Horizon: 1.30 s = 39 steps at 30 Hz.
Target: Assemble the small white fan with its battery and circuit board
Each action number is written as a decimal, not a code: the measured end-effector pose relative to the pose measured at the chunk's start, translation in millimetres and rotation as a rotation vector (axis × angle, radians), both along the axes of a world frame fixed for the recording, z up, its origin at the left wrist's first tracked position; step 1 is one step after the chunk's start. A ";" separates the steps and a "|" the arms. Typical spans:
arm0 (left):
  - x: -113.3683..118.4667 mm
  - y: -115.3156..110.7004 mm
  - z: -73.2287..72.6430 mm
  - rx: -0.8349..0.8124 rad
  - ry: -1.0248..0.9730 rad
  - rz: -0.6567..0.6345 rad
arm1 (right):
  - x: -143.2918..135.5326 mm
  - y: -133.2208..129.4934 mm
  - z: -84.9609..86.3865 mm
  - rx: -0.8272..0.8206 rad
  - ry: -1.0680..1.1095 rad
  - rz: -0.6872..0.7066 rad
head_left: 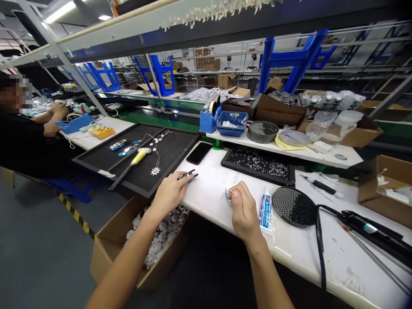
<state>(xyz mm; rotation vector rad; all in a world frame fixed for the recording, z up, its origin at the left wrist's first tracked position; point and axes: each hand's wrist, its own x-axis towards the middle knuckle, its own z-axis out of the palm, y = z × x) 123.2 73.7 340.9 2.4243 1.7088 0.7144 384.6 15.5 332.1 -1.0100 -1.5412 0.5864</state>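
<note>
My left hand (170, 191) is at the bench's front edge, its fingers closed on a small black part (189, 175) with a bit of blue beneath it; the fingers hide most of this piece. My right hand (243, 210) hovers over the white bench (209, 193), curled tight. A small bluish, shiny piece (227, 195) sticks out beside its thumb, too little showing to name. Right of that hand lies a blue and white glue tube (266, 210). Beyond my left hand, a black phone (199, 153) rests on the bench.
A black tray (174, 150) holds a yellow-handled tool (139, 156) and wired parts. Round dish (294, 206), bead tray (257, 165) and black-handled tool (370, 227) sit rightward. A carton (109, 244) of white parts stands below. Another person (22, 124) works at left.
</note>
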 end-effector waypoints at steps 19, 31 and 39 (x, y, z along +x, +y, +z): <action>73.5 -63.5 17.7 -0.375 -1.019 -0.404 | -4.5 -4.0 -0.6 0.117 -0.019 0.028; 82.0 -63.1 9.7 -0.223 -0.998 -0.234 | -2.3 -8.9 5.6 0.072 -0.065 0.055; 101.3 -66.2 7.8 -0.186 -1.037 -0.070 | -3.6 -7.6 4.9 0.086 -0.155 0.095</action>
